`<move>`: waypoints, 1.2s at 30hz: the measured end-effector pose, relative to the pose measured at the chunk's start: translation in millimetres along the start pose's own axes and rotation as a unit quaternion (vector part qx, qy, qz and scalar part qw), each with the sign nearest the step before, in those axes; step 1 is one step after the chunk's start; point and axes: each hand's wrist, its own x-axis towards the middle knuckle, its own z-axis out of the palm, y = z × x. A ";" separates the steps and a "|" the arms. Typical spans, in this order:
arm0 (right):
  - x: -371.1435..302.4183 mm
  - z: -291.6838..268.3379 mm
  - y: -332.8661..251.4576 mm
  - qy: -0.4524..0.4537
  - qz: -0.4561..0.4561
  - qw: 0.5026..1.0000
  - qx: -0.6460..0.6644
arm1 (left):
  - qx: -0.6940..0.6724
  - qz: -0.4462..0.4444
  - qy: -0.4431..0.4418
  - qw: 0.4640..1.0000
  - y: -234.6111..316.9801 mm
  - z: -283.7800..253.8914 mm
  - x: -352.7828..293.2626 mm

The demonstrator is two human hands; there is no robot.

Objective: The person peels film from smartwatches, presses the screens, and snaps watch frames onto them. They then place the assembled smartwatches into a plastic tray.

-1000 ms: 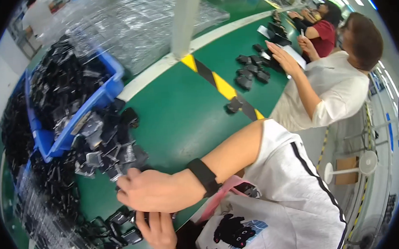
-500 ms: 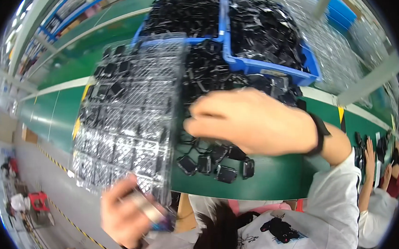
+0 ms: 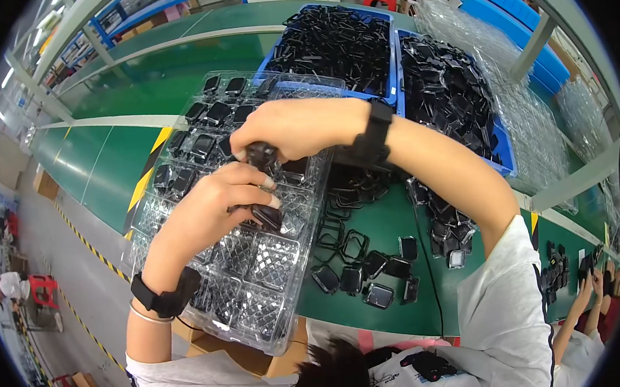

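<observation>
Beside clear tray [image 3: 258,267], loose black frames [image 3: 360,258].

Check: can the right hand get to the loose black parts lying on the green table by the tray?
Probably yes. The right hand is over the clear tray pinching a black part; the loose black parts lie uncovered on the green table beside it, with only the forearm above.

Clear plastic compartment tray [image 3: 258,267] lies tilted over the near edge of the green counter [image 3: 390,231]; far rows hold small black square parts [image 3: 206,115], near rows empty. One black part [image 3: 265,216] sits mid-tray.
</observation>
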 end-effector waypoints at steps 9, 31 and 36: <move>-2.4 -10.1 43.6 -0.027 0.048 0.995 -0.078 | 0.083 -0.120 0.115 0.983 -20.2 -27.5 -13.4; -83.1 -9.6 52.4 0.060 0.057 0.996 -0.031 | 0.329 -0.068 0.067 0.939 -12.6 -25.2 -33.3; -73.5 -5.1 45.7 0.047 0.066 0.996 -0.033 | 0.323 -0.134 -0.044 0.936 -14.7 -17.4 -32.4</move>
